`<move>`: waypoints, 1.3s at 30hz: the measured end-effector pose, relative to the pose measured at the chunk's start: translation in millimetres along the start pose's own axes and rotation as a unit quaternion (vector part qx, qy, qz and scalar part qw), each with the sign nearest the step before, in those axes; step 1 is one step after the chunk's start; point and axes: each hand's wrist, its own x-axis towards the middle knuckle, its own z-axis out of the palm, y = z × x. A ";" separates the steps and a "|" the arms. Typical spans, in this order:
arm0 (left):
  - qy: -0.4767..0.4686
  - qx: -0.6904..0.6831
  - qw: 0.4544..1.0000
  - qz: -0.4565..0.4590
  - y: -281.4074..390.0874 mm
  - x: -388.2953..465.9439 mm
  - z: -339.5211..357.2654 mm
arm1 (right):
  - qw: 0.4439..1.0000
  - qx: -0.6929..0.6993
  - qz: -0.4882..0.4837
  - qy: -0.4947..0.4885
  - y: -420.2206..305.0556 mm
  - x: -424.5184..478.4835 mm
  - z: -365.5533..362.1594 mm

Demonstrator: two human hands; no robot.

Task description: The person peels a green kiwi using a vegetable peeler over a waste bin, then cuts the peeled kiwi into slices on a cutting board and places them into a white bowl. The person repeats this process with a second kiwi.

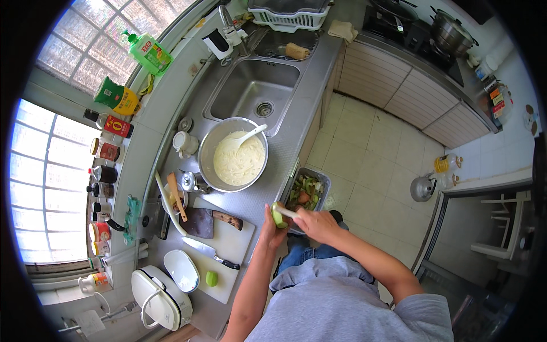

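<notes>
My left hand (270, 231) holds a green vegetable piece (279, 217) with partly pale sides. My right hand (317, 224) grips a light-coloured tool, perhaps a peeler (285, 211), whose end touches the vegetable. Both hands are above the near edge of a plastic bin (325, 184) with peelings and scraps in it. On the white cutting board (235, 248) to the left are a cleaver (201, 223) with a wooden handle, a kitchen knife (209, 251) with a black handle and a short green vegetable piece (211, 278).
A metal bowl (206, 171) of pale batter with a white spoon (248, 136) stands beside the sink (256, 85). A white oval bowl (181, 270) and a white rice cooker (156, 295) sit at the counter's near left. Bottles line the windowsill; a kettle (422, 189) stands on the floor.
</notes>
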 end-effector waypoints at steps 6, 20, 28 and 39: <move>-0.017 -0.025 0.999 -0.017 -0.6 4.7 -0.3 | 0.993 -0.092 -0.067 0.022 -12.1 -8.9 -0.1; -0.018 0.059 0.998 0.002 2.4 -9.9 16.5 | 0.981 -0.159 -0.112 0.001 -1.4 -5.7 -18.2; -0.062 0.145 0.987 0.016 6.3 -18.3 19.9 | 0.981 -0.170 -0.093 -0.015 13.6 4.9 -31.4; -0.081 0.222 0.972 -0.003 11.8 -29.8 19.9 | 0.990 -0.125 -0.061 -0.020 18.2 8.7 -30.9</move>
